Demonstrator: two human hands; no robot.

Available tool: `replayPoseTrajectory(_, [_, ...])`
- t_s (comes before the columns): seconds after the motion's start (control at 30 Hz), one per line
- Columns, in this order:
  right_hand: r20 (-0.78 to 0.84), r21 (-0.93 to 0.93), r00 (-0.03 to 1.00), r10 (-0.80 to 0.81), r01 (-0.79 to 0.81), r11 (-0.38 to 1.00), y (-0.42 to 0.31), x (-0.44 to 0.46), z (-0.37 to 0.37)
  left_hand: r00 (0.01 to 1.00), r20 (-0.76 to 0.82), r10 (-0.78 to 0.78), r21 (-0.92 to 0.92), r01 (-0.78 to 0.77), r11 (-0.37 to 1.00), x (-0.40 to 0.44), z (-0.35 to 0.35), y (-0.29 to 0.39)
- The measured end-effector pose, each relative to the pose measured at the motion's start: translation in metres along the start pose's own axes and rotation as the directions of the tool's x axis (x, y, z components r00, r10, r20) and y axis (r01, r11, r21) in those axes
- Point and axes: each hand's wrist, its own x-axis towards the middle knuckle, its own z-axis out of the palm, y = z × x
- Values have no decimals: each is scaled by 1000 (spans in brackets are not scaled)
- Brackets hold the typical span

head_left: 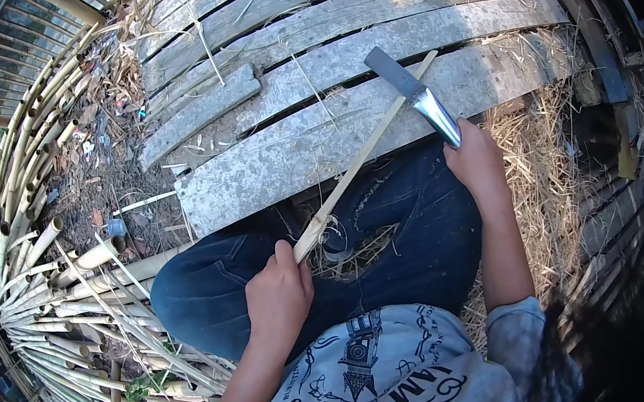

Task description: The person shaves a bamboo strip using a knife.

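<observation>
My left hand [279, 292] is closed round the near end of a pale bamboo strip [361, 158], which slants up and to the right above my crossed legs. In my right hand [477, 159] is the shiny metal handle of a knife [435, 115], its fingers wrapped round the lower end. The knife's dark, broad blade points up and to the left, crossing the strip near its far end. Both lie over the grey wooden planks [252, 174]; whether blade and strip touch, I cannot tell.
Bamboo poles [43, 322] are stacked along the left. A short loose board [203, 115] rests on the planks. Straw-like shavings [536, 204] cover the ground at the right, and leaves and litter [108, 116] lie at the upper left.
</observation>
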Motion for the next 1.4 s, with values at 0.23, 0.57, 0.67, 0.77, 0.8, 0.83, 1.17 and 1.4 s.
replayPoseTrajectory(0.23, [3,196,1000,15,-15,981,0,-4,33,999,36,35,7,-35,999,4,-2,-3])
replayPoseTrajectory(0.57, [211,213,945,-250,205,955,-26,-75,35,996,78,-37,-25,39,999,5,-5,1])
replayPoseTrajectory(0.67, [23,37,985,-172,171,985,0,-26,16,997,68,-32,-22,33,999,3,-4,2])
replayPoseTrajectory(0.77, [-120,-49,991,-51,45,998,32,25,5,998,58,-33,-20,34,999,4,-3,3])
replayPoseTrajectory(0.8, [-133,-56,991,-28,21,998,36,32,1,997,71,-44,-13,45,999,4,-3,3])
replayPoseTrajectory(0.83, [-120,-66,992,-33,25,997,38,35,1,996,70,-51,-14,52,999,4,-4,3])
replayPoseTrajectory(1.17, [-61,158,998,15,-5,988,39,13,33,998,69,5,67,-9,998,7,2,0])
replayPoseTrajectory(1.4, [-23,191,1000,-6,10,982,38,5,31,996,91,-22,60,17,998,6,1,0])
